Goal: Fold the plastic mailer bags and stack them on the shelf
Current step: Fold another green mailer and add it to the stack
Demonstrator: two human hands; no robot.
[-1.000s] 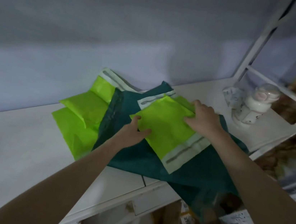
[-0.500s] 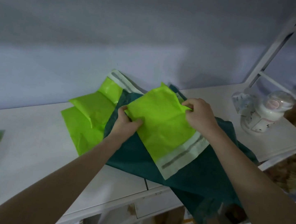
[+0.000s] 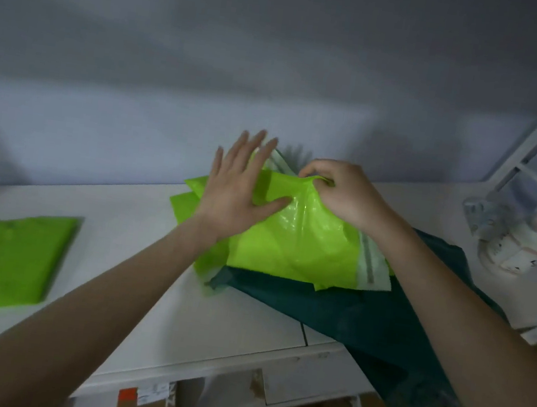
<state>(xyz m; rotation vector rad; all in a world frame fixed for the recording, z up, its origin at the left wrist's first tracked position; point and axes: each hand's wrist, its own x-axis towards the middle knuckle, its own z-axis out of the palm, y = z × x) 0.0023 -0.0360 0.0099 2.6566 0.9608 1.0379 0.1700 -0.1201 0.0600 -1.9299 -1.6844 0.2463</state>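
Mid-fold here on the lime mailer bag [image 3: 296,237], which sits on top of a dark green bag [image 3: 364,322] on the white worktop [image 3: 134,274]. The right hand [image 3: 340,192] has a pinch grip on the top edge, fingers curled into the plastic. The left hand [image 3: 238,192] is released, fingers straight and spread against the bag's left side.

My tip: use that flat left palm as the anchor, pull the pinched edge over to meet the opposite edge squarely, then smooth the crease outward, since this slick film traps air and slides. One folded lime bag [image 3: 11,255] already lies well off to the left.
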